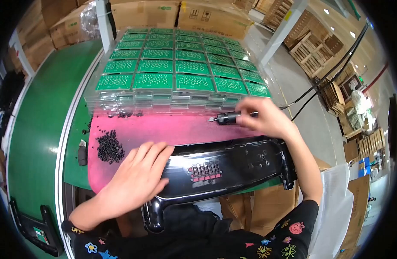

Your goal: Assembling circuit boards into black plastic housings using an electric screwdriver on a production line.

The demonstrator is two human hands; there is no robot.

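A glossy black plastic housing [237, 166] lies across the near side of the pink mat [164, 129]. It has a slotted cut-out in the middle and a curved leg at each end. Spread flat over its left part is my left hand [142, 172], with the fingers stretched out. My right hand [263, 117] is beyond the housing's right end, its fingers curled round the rear of a black electric screwdriver [226, 118]. The screwdriver lies low over the mat, its tip pointing left. A pile of small black screws [110, 146] is on the mat's left side.
Stacked clear trays [177, 97] of green circuit boards [153, 80] stand beyond the mat. To the left runs a green conveyor [39, 129] carrying another black housing [36, 228]. Cables [323, 84] hang at the right; cardboard boxes [138, 15] stand behind.
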